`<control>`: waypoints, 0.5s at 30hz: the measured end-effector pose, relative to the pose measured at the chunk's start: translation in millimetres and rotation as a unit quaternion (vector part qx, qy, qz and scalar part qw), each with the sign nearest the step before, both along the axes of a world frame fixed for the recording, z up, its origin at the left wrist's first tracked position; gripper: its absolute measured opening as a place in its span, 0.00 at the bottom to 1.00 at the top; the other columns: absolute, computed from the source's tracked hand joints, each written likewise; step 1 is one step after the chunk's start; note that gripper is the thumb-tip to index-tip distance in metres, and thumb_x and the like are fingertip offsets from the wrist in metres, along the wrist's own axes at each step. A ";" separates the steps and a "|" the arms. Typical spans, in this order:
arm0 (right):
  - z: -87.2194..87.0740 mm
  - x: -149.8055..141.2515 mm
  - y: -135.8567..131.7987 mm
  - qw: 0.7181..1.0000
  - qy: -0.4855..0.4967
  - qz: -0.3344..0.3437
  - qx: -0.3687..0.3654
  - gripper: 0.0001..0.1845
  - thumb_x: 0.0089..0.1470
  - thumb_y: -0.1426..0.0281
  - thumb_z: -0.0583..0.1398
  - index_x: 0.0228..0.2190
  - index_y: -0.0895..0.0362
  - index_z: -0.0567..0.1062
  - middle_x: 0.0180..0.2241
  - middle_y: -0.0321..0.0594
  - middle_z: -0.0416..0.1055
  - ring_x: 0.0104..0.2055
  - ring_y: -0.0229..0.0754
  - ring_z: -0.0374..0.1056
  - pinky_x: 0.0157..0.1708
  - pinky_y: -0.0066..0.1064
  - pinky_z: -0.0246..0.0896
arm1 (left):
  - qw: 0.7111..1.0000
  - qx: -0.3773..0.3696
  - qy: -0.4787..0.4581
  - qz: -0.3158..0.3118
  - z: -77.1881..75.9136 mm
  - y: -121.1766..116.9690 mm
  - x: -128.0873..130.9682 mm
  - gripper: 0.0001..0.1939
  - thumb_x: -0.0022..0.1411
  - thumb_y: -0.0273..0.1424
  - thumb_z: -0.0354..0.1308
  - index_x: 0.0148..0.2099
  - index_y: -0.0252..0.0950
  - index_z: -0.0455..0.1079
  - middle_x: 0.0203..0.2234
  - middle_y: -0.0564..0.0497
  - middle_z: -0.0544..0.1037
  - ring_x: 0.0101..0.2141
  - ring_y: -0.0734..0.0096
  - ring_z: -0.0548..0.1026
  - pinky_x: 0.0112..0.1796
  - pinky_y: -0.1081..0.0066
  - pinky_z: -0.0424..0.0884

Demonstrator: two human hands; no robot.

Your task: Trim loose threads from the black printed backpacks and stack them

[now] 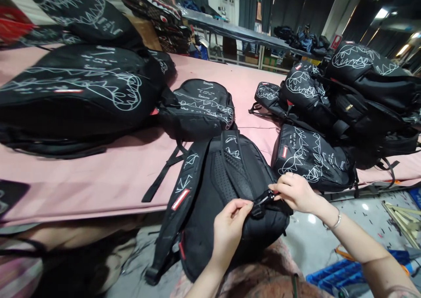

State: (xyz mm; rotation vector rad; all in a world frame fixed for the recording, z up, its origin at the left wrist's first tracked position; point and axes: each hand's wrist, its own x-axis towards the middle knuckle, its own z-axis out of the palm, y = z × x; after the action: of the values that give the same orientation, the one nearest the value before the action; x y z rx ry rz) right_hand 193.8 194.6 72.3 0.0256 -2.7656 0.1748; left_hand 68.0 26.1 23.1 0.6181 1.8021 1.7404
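A black backpack (pixel 210 219) lies tilted against the table's front edge, its padded back and shoulder straps facing up. White scribbled lines and a red-and-white label mark the left shoulder strap (pixel 188 175). Near the bag's lower right side, a short black strap (pixel 263 199) stretches between both hands. My left hand (pixel 231 228) pinches its left end beside a dark buckle-like piece. Thumb and fingers of my right hand (pixel 294 193) are closed on the other end, where a bit of red shows. Fingertips partly hide what each hand grips.
Black printed backpacks (pixel 82 92) stand on the pink table (pixel 131 179) at left, with a smaller one (pixel 204 103) ahead. More bags (pixel 365 96) are piled at right, one (pixel 312 157) close to my right hand. A blue plastic crate (pixel 338 271) sits on the floor.
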 end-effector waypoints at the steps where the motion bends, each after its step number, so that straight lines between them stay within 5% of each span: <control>1: 4.1 -2.4 0.8 1.000 -0.009 0.008 0.025 0.16 0.60 0.63 0.50 0.40 0.59 0.72 0.29 0.41 0.67 0.30 0.39 0.58 0.29 0.30 0.52 | 1.000 0.002 -0.004 -0.005 -0.3 0.3 0.3 0.09 0.50 0.35 0.59 0.26 0.34 0.71 0.20 0.53 0.74 0.24 0.72 0.69 0.27 0.75 0.66; 5: 11.8 -9.0 1.0 0.996 -0.012 0.035 0.079 0.14 0.60 0.66 0.51 0.37 0.58 0.74 0.26 0.39 0.65 0.28 0.38 0.56 0.27 0.30 0.48 | 0.999 0.012 -0.031 -0.008 0.0 2.1 -0.5 0.09 0.48 0.35 0.60 0.25 0.34 0.71 0.20 0.52 0.74 0.24 0.72 0.70 0.28 0.75 0.66; 15: 13.5 -16.7 7.1 0.996 -0.033 0.053 0.057 0.15 0.60 0.62 0.50 0.39 0.57 0.72 0.28 0.38 0.66 0.30 0.38 0.60 0.30 0.29 0.53 | 0.992 0.015 -0.128 0.000 5.6 7.7 -2.0 0.16 0.40 0.41 0.66 0.25 0.33 0.72 0.21 0.51 0.75 0.24 0.72 0.71 0.29 0.73 0.70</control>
State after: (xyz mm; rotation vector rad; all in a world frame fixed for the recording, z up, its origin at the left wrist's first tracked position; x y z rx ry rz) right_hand 177.1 201.7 85.8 0.2010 -2.8382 0.0450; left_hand 66.0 33.8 28.7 0.3851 1.6017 1.7605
